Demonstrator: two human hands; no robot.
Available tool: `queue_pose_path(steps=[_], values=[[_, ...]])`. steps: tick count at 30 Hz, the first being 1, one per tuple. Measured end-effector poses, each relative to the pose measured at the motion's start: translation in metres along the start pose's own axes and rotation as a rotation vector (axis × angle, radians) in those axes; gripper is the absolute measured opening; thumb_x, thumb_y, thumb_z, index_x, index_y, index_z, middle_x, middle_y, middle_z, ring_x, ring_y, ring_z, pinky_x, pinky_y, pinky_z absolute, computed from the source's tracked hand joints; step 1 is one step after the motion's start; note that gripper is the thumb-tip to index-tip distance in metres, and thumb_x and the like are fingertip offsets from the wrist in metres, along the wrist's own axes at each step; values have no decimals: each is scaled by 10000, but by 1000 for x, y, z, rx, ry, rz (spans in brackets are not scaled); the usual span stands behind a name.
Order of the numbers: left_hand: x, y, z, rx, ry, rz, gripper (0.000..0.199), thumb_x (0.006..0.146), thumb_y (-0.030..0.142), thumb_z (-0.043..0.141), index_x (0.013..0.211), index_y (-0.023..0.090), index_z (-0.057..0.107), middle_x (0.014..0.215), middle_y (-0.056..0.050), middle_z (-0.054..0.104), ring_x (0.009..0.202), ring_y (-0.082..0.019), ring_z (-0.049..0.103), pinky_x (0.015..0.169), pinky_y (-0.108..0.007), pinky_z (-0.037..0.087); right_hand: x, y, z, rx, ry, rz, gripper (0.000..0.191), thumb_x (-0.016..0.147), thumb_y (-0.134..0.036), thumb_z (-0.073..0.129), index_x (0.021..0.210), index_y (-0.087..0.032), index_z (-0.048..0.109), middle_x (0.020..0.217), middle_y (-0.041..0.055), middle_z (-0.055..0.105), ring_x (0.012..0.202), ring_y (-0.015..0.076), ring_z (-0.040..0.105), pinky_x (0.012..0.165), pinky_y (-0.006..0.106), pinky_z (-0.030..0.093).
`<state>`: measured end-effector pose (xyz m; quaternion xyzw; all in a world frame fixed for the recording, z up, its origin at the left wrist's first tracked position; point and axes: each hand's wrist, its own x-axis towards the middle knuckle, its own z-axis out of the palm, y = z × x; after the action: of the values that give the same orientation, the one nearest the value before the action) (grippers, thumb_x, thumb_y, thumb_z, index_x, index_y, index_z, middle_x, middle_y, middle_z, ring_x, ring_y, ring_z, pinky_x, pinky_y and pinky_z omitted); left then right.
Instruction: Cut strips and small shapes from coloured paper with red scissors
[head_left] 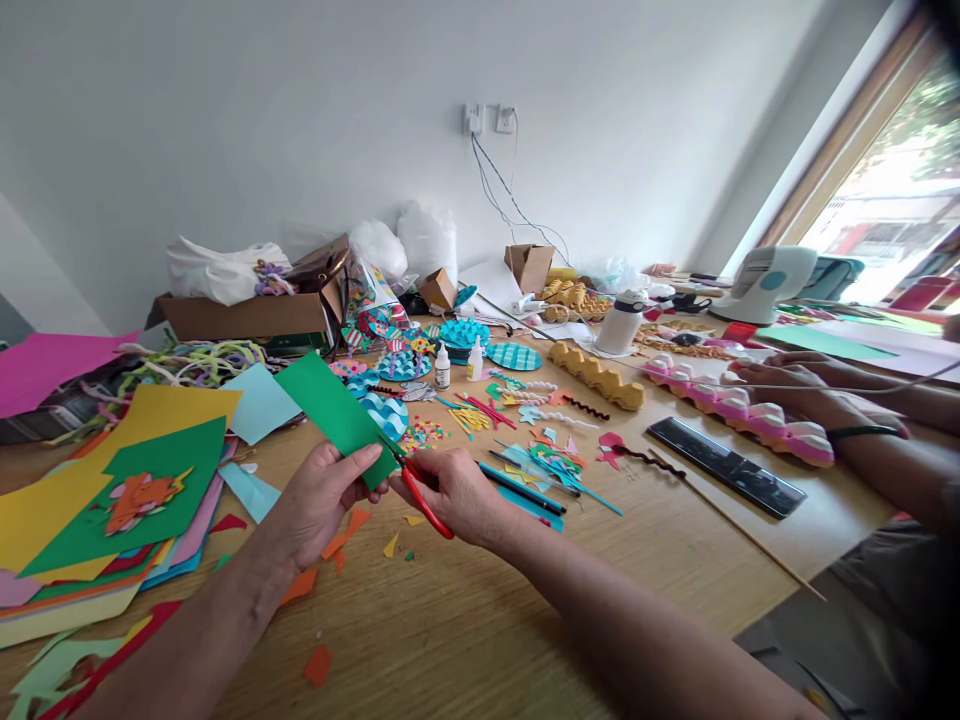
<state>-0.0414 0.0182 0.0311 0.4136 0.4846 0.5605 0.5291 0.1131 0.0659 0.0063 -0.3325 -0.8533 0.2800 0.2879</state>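
Observation:
My left hand [330, 487] pinches a strip of green paper [319, 400] near its lower end, thumb on top. The strip slants up and to the left above the table. Fingers of my right hand [459, 495] are wrapped round red-handled scissors [429, 503]. The dark blades lie at the right edge of the green paper; how far apart they are is hard to make out. Orange paper scraps [346, 533] lie on the table just below my hands. Right of my right hand is a black pen [514, 485] on blue paper.
Coloured paper sheets [161, 420] are stacked at the left. Two glue bottles [442, 367] stand mid-table, near paper cutouts [551, 460]. At the right, another person's hands [806, 385] rest by a pink egg-carton strip [739, 405], behind a black phone [726, 465]. A wooden stick [757, 540] crosses the front edge.

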Motion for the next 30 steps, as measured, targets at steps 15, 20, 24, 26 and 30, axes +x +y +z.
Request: queue_pose_path(steps=[15,20,24,26,30], values=[[1,-2,-4,-18,-14,9,178,661,307,697,617,158,611,573,11,607,505,-107,518,517,-235,433,3,7,8,60,14,16,424,802,-481,507,552,-138,503,463,-60,315,461,57,263,424,197,176],[1,0,-5,-39,96,86,182,661,324,697,650,178,589,614,31,607,548,-117,530,533,-237,440,3,7,9,75,-5,29,409,801,-476,509,565,-142,506,471,-59,324,466,59,276,426,198,179],[2,1,-3,-7,142,72,227,613,331,726,567,164,580,553,31,597,509,-111,511,529,-233,433,2,7,9,60,-1,28,415,796,-481,520,558,-143,501,461,-63,315,467,59,273,431,201,184],[2,0,-2,0,148,64,232,605,328,731,545,163,580,529,33,592,487,-105,497,515,-228,426,1,6,9,54,1,30,413,788,-480,534,552,-143,491,459,-65,319,468,58,271,433,199,189],[2,-4,-3,-24,87,58,161,643,307,711,657,166,635,607,11,631,570,-128,542,558,-237,448,1,2,6,80,-25,39,388,790,-459,536,566,-148,479,475,-63,341,475,58,289,434,189,198]])
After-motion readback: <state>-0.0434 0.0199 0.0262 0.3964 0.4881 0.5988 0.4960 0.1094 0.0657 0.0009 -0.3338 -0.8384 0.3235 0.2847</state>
